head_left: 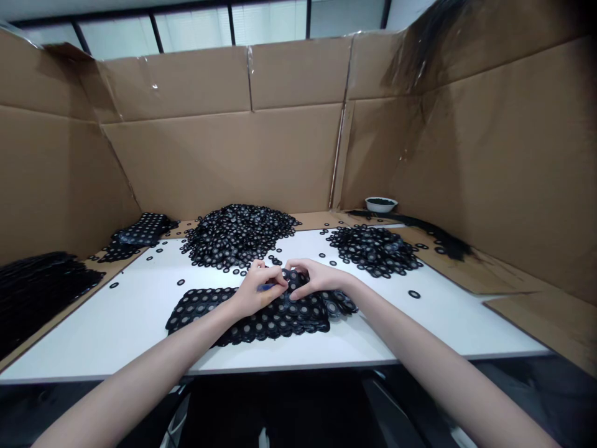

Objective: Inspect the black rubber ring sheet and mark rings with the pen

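My left hand (pixel 258 289) is closed in a pinch on a thin blue tool (pixel 265 287), which shows between its fingers; its tip is hidden. Facing it, my right hand (pixel 316 278) curves thumb and forefinger around a few black rings (pixel 293 280). Both hands are over a stack of black sheets (pixel 252 328) dotted with round pale centres, lying near the table's front edge. More rings (pixel 338 303) lie bunched at the stack's right end, under my right wrist.
A large heap of black rings (pixel 237 233) and a smaller heap (pixel 375 249) stand farther back on the white table (pixel 135 311). Dark stacked sheets (pixel 44 292) lie at left. A white bowl (pixel 380 206) sits at the back right. Cardboard walls (pixel 224 162) enclose the table.
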The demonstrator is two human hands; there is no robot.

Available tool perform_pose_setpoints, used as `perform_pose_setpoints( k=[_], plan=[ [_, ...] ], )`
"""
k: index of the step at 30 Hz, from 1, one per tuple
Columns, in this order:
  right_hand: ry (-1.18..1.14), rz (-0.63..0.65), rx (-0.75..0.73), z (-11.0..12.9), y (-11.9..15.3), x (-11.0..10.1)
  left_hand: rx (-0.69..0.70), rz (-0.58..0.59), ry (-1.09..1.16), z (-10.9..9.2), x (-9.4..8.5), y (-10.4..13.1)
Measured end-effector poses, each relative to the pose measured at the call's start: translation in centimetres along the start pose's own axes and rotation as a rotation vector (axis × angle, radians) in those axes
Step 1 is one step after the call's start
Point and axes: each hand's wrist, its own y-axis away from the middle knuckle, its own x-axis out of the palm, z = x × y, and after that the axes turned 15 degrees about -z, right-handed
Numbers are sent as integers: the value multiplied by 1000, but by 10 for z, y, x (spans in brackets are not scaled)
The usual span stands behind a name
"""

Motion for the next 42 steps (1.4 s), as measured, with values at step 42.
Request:
perform_pose_setpoints(
  k=[42],
  plan=[
    [48, -3, 12, -4, -1, 1, -49, 45, 8, -2, -1, -1]
  ],
)
